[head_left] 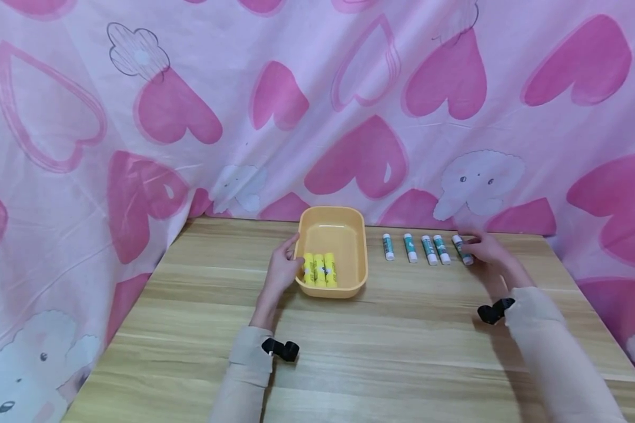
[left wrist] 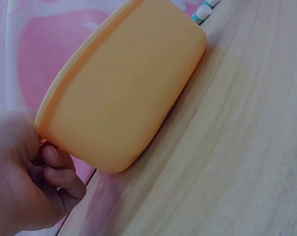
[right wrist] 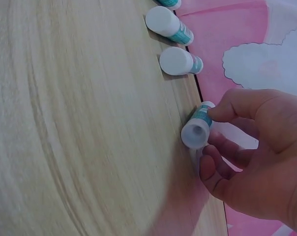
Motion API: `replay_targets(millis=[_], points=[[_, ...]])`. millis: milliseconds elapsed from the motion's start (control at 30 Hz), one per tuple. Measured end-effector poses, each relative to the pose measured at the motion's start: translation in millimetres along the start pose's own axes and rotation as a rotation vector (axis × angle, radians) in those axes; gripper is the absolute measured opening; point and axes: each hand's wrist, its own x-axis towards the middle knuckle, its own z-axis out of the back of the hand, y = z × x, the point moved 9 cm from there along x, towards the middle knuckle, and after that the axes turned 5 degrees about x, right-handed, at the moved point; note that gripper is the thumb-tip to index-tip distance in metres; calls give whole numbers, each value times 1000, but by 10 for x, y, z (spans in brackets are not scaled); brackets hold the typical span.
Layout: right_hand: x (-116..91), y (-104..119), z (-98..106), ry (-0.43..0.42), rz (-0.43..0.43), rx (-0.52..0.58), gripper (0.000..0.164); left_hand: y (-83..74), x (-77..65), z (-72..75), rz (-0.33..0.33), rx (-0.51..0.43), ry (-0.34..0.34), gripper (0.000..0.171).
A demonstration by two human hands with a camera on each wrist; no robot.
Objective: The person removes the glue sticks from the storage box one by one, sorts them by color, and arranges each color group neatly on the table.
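Note:
My left hand (head_left: 281, 275) grips the left rim of an orange-yellow plastic tray (head_left: 345, 242), thumb over the edge and fingers curled outside below it. Three yellow tubes (head_left: 320, 270) lie side by side in the tray's near left part. Over to the right, my right hand (head_left: 488, 249) pinches a white and teal glue stick (right wrist: 202, 115), the last of a row. In the right wrist view the thumb presses on its label, and its hollow white end (right wrist: 194, 135) faces the camera. The stick is low at the table.
Several more white and teal glue sticks (head_left: 428, 249) lie in a row between the tray and my right hand. The wood-grain table (head_left: 381, 346) meets a pink heart-patterned curtain (head_left: 349, 153) at its back edge. Each sleeve carries a black wrist camera (head_left: 281, 350).

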Motion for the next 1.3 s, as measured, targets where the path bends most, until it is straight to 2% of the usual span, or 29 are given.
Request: replay_targets(millis=[200,400,600,833,1033,1300], points=[[-88,20,119,-93,21,-9,55,-24,-18,6,-8,2,5,71],[-177,295,176,-179,107,-33,53,-43,-27,8,-11,-3,4,72],[-273,553,106,-223,179,-31,49,-60,-16,-12,-16,1,12,71],[-309,848,-73,-227,279,-53,39,-40,-34,-15,5,0,14,71],[-330,1069,-233,-191,279,-59,44,-41,-37,-18,-1,0,12,72],[-311,1278,-417,-172,279,-51,41,-20,-23,-10,3,-5,7,71]])
